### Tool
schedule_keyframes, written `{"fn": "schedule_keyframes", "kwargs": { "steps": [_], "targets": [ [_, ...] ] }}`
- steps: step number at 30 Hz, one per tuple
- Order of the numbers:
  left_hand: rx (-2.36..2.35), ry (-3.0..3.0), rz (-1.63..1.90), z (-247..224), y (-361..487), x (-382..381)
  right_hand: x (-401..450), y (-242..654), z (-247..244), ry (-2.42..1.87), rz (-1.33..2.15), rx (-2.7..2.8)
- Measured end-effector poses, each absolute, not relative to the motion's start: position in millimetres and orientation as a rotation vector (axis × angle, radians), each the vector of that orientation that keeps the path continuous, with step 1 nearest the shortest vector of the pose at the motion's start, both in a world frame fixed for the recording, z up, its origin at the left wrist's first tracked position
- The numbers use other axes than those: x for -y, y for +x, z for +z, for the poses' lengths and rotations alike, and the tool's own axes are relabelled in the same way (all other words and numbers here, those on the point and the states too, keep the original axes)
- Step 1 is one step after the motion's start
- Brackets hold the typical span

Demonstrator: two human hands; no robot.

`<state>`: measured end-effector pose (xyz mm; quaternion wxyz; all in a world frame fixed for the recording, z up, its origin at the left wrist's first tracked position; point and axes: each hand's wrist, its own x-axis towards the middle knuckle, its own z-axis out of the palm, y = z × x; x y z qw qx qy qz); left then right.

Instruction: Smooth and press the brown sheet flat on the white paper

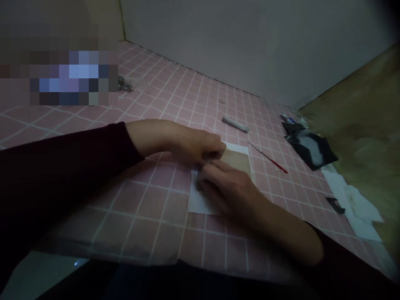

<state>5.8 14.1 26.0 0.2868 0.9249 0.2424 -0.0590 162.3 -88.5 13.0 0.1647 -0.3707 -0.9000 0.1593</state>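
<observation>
My left hand (200,143) reaches in over the far left part of a white sheet (200,202), its fingers curled inward. My right hand (231,183) is bent over the same sheet from the near right, with its fingers pinched together. The fingertips of both hands meet or almost meet; whatever they grip is hidden behind the knuckles. Under the hands, on the white sheet, lies a flat beige piece (239,160), partly covered by my right hand. A small dark edge shows beside the right fingers, too dim to name.
Beyond the sheet lies a grey bar-like piece (235,124). Right of it is a thin tool with a red handle (275,164). Along the right wall are a black pouch-like piece (312,150), white papers (359,204) and a small dark curved piece (336,205). Pink checked cloth (150,208) covers the surface.
</observation>
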Motion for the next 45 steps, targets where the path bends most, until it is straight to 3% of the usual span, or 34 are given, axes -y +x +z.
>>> {"fn": "schedule_keyframes", "kwargs": {
  "steps": [10,27,33,38,45],
  "targets": [
    [-0.438,2.560,-0.091,21.2,4.3,-17.2,81.4,167.1,12.4,-1.057,0.460,2.563],
    [-0.457,2.574,-0.103,20.1,4.8,-18.3,86.5,163.7,14.8,-1.041,0.617,2.643],
    [-0.466,2.548,-0.154,22.9,4.4,-17.1,85.5,159.1,8.4,-0.997,0.489,2.520],
    [-0.461,2.597,-0.124,20.4,4.4,-18.9,85.6,169.4,19.3,-1.055,0.643,2.679],
    [-0.504,2.578,-0.154,23.0,4.7,-16.5,93.1,164.1,18.1,-1.024,0.549,2.655]
  ]
}}
